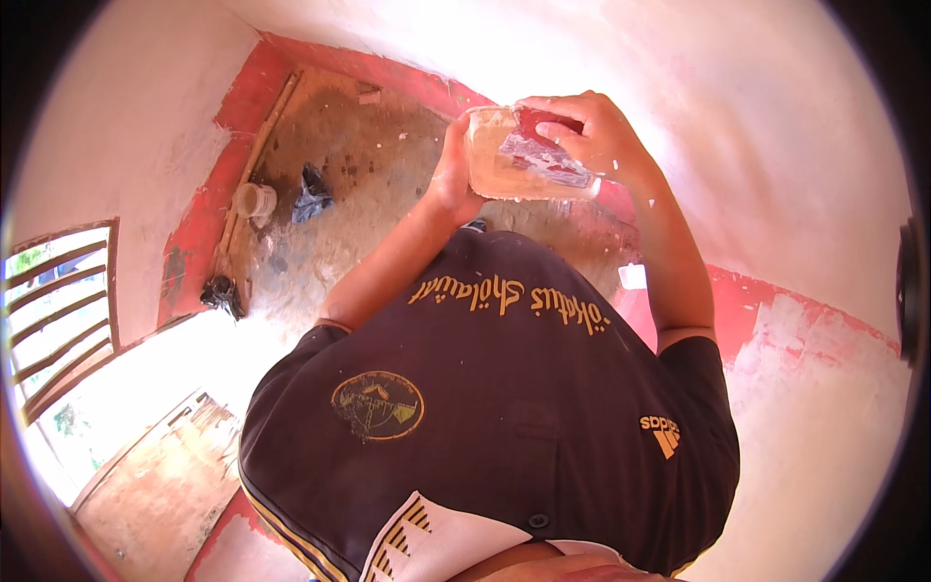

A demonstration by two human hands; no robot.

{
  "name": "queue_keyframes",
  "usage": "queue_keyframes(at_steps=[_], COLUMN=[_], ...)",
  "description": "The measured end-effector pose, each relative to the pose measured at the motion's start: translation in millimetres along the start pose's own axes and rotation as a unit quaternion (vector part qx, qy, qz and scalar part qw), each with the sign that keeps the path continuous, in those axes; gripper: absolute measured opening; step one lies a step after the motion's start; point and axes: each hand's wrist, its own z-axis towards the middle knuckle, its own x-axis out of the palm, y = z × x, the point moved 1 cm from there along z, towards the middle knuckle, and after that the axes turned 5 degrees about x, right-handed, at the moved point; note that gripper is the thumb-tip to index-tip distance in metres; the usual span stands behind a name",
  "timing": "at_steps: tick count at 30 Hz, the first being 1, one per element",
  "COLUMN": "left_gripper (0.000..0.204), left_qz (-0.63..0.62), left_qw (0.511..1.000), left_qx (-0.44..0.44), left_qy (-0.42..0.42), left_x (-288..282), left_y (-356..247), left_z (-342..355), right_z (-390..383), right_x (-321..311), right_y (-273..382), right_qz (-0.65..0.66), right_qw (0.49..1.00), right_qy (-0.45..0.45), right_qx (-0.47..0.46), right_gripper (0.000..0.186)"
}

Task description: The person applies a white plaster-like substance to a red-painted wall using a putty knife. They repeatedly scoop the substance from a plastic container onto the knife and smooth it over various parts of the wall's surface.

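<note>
My left hand [456, 175] grips the left side of a clear, box-shaped plastic tub [488, 160], up in front of my chest. In my right hand [593, 136] is a flat, dark red scraper [533, 124], pinched between thumb and fingers over the tub's right part. White paste [555, 169] is smeared over the scraper's lower part, and some clings to the tub's rim. Whether the scraper touches the tub's inside, I cannot tell. White specks dot my right forearm.
Pale walls [795, 175] with a patchy red lower band [199, 223] enclose a stained brown floor [359, 145]. On the left are a white bucket [256, 200], a dark plastic bag [312, 194], a long pole [254, 170] and a barred window [63, 306]. A small white object [632, 276] lies right.
</note>
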Motion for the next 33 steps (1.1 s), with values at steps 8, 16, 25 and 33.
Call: queue_keyframes(at_steps=[8,16,25,33], left_gripper=[0.064,0.063,0.066,0.066], left_qz=[0.033,0.018,0.005,0.018], left_qw=[0.997,0.998,0.999,0.999], left_qx=[0.068,0.059,0.038,-0.006], left_qy=[0.032,0.019,0.012,0.05], left_x=[11,18,96,177], left_y=[41,47,116,212], left_z=[1,4,-3,9], right_z=[-42,-46,-131,-219], right_x=[6,-5,-56,-122], right_y=[-20,-18,-47,-107], right_qz=[-0.128,-0.103,-0.105,-0.082], right_qw=[0.988,0.983,0.991,0.995], right_qy=[-0.031,-0.052,-0.006,-0.029], right_qx=[-0.077,-0.144,-0.082,-0.057], right_gripper=[0.036,0.039,0.037,0.036])
